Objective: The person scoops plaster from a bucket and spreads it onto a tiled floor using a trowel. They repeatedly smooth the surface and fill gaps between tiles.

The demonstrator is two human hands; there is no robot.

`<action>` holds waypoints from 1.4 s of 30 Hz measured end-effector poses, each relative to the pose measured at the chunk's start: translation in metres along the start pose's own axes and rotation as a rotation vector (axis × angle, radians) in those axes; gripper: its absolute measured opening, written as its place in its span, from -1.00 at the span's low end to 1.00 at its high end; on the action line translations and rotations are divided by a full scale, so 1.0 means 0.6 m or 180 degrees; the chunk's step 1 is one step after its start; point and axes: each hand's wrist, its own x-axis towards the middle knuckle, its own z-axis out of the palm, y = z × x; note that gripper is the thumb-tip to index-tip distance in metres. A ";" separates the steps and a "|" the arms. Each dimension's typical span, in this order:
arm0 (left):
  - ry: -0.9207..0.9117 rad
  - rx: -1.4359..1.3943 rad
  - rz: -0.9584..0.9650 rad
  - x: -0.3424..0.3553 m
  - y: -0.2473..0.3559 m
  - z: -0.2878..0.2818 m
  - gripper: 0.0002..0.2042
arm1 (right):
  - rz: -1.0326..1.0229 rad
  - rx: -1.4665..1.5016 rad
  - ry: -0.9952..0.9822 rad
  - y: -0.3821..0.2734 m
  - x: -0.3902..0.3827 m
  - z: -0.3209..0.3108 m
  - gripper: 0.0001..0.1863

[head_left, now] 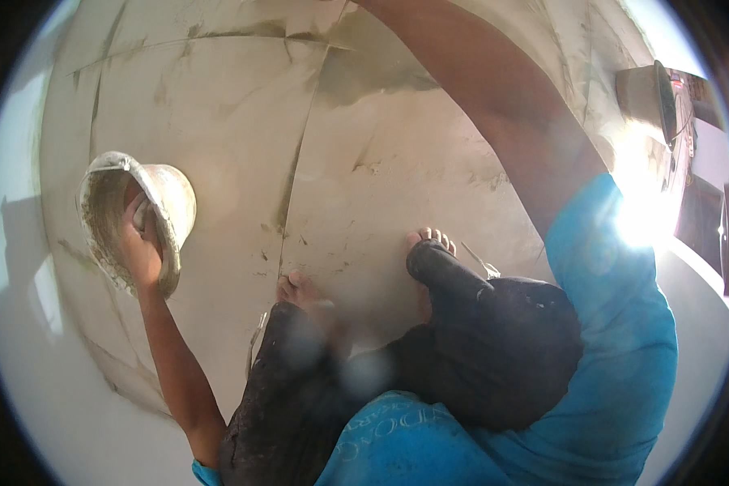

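Observation:
A round bucket (180, 194), pale and crusted with dried residue, stands on the floor at my left. My left hand (142, 243) reaches over its rim and down inside. The fingers are curled round a light-coloured lump (142, 215) whose kind I cannot make out. My right arm (494, 97) stretches far forward, up to the top edge of the view. Of my right hand only a sliver shows there, so its fingers and anything in them are cut off.
Large pale floor tiles (219, 105) carry smears and dark joint lines, with a wet-looking grey patch (364, 73) ahead. My bare feet (431, 236) rest on them. A second bucket (641, 93) stands at the far right beside a bright sunlit opening. A white wall (16, 243) bounds the left.

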 end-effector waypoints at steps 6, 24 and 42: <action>-0.0524 0.0006 -0.0014 -0.043 -0.028 -0.060 -0.75 | -0.1258 -0.0049 -0.1659 -0.146 0.023 -0.130 -0.84; -0.0382 0.1312 -0.0959 -0.033 -0.070 -0.124 -0.68 | -0.0331 -0.0511 -0.1665 0.049 -0.223 -0.236 -0.83; -0.0783 0.0228 -0.0037 -0.029 -0.033 -0.078 -0.73 | 0.0886 -0.0192 -0.1705 0.069 -0.243 -0.261 -0.77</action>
